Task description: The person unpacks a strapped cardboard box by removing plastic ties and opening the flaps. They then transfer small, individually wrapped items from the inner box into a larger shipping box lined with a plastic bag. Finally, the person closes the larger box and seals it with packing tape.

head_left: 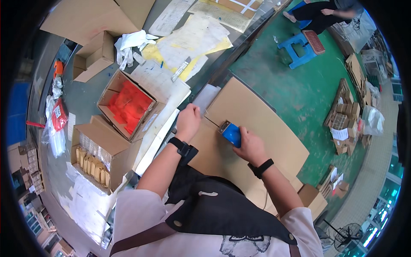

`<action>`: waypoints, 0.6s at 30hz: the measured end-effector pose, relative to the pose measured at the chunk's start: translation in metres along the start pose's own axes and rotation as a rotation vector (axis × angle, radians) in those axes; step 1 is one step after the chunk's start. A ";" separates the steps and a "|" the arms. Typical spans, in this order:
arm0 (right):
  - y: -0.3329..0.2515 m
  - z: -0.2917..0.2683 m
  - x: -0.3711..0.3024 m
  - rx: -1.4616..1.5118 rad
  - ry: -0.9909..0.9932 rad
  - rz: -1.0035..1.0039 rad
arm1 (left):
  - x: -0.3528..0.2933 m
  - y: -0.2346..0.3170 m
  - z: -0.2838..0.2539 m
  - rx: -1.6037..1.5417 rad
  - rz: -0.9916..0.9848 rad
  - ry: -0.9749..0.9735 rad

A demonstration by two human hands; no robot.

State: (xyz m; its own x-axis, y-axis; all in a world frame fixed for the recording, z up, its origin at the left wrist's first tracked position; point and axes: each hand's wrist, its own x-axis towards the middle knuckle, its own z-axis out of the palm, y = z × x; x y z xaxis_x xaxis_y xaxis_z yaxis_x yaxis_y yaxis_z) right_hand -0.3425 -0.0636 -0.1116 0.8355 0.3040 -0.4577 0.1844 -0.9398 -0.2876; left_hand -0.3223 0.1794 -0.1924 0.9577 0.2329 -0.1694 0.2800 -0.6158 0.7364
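Note:
A large brown cardboard box stands in front of me, its flat top marked by a short dark seam near the left edge. My right hand is closed round a blue tape dispenser, whose metal-edged end is over the box top by that seam. At the box's left edge my left hand is curled closed; whatever its fingers hold, if anything, is hidden. Just beyond it lies a pale, flat sheet.
On the left workbench are an open box with red plastic, a box of wrapped packets, an empty carton and white gloves. A blue stool stands on the green floor, near a seated person. Stacked cardboard lies right.

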 end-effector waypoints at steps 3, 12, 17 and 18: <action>0.001 0.004 0.005 -0.011 -0.032 0.018 | 0.000 -0.001 0.011 0.158 0.037 0.027; -0.008 -0.008 0.008 -0.048 -0.077 0.046 | 0.033 -0.089 0.069 -0.298 -0.392 -0.341; 0.003 -0.014 0.005 0.030 -0.108 0.007 | 0.022 -0.046 0.055 -0.114 -0.385 -0.140; 0.005 -0.019 0.003 0.035 -0.120 -0.016 | 0.022 -0.039 0.050 0.030 -0.240 -0.248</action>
State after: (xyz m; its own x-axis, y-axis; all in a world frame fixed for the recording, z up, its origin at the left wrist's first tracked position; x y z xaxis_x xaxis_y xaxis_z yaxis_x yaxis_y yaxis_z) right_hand -0.3296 -0.0704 -0.0986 0.7642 0.3371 -0.5499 0.1772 -0.9295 -0.3236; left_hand -0.3086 0.1711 -0.2577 0.8503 0.1857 -0.4925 0.4976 -0.5885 0.6372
